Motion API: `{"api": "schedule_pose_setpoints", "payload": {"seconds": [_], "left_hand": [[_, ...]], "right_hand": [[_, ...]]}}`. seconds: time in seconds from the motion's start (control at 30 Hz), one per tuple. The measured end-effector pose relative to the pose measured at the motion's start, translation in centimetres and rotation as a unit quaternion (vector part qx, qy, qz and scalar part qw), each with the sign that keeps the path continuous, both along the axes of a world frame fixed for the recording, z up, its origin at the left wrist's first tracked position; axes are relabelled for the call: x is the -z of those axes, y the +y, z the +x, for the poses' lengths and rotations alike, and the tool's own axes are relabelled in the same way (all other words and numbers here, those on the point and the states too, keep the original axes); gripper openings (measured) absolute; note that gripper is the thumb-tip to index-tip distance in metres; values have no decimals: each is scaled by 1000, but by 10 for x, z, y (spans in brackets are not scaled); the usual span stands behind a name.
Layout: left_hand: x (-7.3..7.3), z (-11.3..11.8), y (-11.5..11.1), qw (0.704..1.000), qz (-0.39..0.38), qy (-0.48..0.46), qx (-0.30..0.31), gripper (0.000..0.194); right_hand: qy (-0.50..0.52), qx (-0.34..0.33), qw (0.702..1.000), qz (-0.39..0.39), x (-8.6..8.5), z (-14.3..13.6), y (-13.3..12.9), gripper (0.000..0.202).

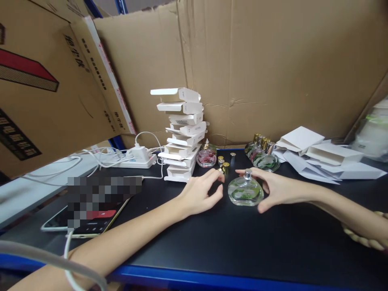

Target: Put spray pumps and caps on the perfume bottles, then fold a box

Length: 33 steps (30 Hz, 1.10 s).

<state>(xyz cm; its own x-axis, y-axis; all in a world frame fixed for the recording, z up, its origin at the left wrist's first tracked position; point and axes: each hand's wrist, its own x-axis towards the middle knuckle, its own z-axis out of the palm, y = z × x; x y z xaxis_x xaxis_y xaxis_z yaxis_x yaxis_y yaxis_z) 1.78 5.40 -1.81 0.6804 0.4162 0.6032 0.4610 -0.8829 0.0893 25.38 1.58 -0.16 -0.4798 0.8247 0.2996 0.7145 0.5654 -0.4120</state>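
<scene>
A clear oval perfume bottle (pixel 246 193) with green leaf-like patterning and a silver top stands upright on the black table. My right hand (pixel 271 188) curls around its right side, fingers behind it and thumb at the front right edge. To the bottle's left, my left hand (pixel 201 190) is open, thumb and fingers apart. Its fingertips are close to a gold cap (pixel 225 168); whether they touch the small caps there is hard to see. Just beyond stand another silver cap (pixel 233 157) and a pink-patterned perfume bottle (pixel 207 157).
A tall stack of open white boxes (pixel 184 137) rises behind my left hand. Several more bottles (pixel 266 161) and flattened white cartons (pixel 330 155) are at the back right. Phones (pixel 100 230), cables and a power strip (pixel 133 162) lie left. Cardboard (pixel 257 72) walls the back.
</scene>
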Motion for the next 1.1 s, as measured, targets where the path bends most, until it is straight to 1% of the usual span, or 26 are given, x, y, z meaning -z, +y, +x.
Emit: {"api": "schedule_pose_setpoints", "payload": {"seconds": [0.03,0.1,0.13,0.2,0.3,0.4,0.5,0.57,0.63,0.7,0.77,0.87,1.0,1.1], "left_hand": [[-1,0,-1,1000,-2,-4,7,14],[-2,0,-4,1000,-1,1,22,16],[-2,0,-5,1000,1,9,29,17],[-3,-1,-7,999,3,23,37,19],[-2,-1,-7,999,-14,26,38,21],[-1,0,-7,998,-48,17,27,30],[-1,1,-9,997,-68,19,17,34],[0,2,-9,997,-68,22,17,33],[0,2,-10,997,-67,16,23,36],[1,2,-10,997,-70,3,28,42],[2,2,-10,997,-66,-4,29,46],[3,1,-10,999,-36,5,31,44],[2,-1,-9,999,18,30,32,40],[-1,-4,-6,999,28,41,19,37]], "right_hand": [[7,-5,999,-42,-4,4,1,60],[6,-6,996,-88,-11,8,1,51],[1,-2,995,-103,-13,8,2,47],[3,11,995,-102,-14,4,4,41],[34,31,997,-60,-6,-5,11,40],[60,50,997,-11,7,-14,21,39],[38,90,991,93,15,-20,29,35],[13,119,981,151,15,-25,33,37],[-8,148,971,189,13,-31,37,44],[-32,177,959,219,9,-37,42,51],[-63,197,951,232,6,-43,48,54],[-98,207,948,219,5,-46,55,54],[-98,207,946,230,10,-41,61,48],[-91,192,946,244,12,-38,57,48]]}}
